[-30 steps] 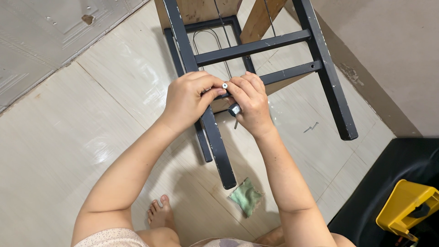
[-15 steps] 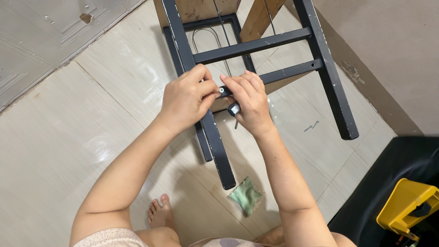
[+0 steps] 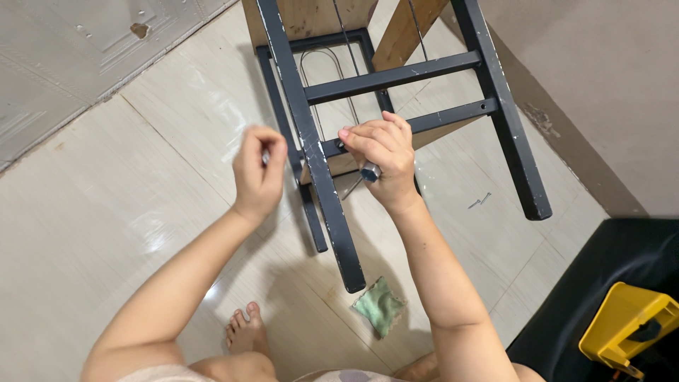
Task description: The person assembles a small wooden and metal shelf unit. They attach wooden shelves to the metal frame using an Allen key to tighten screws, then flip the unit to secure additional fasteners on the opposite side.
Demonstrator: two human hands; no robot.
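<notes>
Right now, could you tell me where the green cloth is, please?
In the head view, the green cloth lies on the floor tiles, just below the dark frame leg, near the right forearm.

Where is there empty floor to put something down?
Bare tile lies left of the left hand, up to the grey wall strip. A smaller patch sits between the green cloth and black mat. Around the right hand, stool legs crowd.

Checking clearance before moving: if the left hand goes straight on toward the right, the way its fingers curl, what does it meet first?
Most likely the near dark stool leg, just beside the left hand; depth is unclear.
</notes>
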